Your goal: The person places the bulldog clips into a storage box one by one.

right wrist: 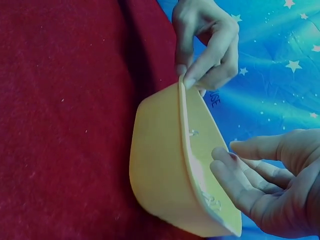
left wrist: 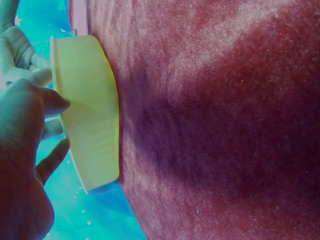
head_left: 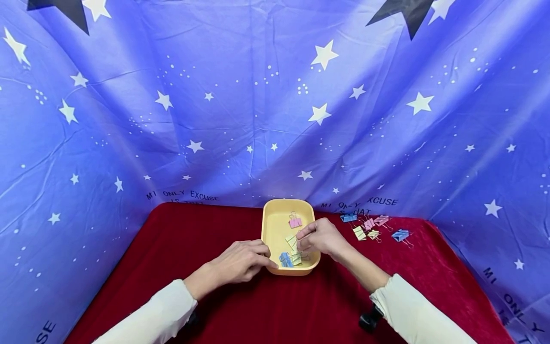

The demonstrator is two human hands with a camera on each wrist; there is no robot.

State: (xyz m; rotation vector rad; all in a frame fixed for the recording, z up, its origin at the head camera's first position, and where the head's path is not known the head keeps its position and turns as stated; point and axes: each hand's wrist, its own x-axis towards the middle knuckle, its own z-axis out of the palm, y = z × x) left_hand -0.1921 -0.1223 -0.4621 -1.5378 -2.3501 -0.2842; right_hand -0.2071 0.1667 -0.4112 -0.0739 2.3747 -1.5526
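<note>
Binder clips [head_left: 296, 258] with thin wire handles lay in a smooth, round-cornered yellow tray [head_left: 292, 272] on the red-draped desk [head_left: 206, 229]: a pink clip [head_left: 294, 223] near twelve o'clock, a yellow clip [head_left: 290, 241] mid-tray, another yellow at six, a blue clip [head_left: 285, 260] toward seven. At eight o'clock, the left hand [head_left: 246, 261] pinched the tray's rim. The right hand [head_left: 321, 237] hung over the three o'clock side, fingers slack and loosely bent. Loose clips [head_left: 369, 224], likewise pink, yellow and blue, lay farther out at three.
</note>
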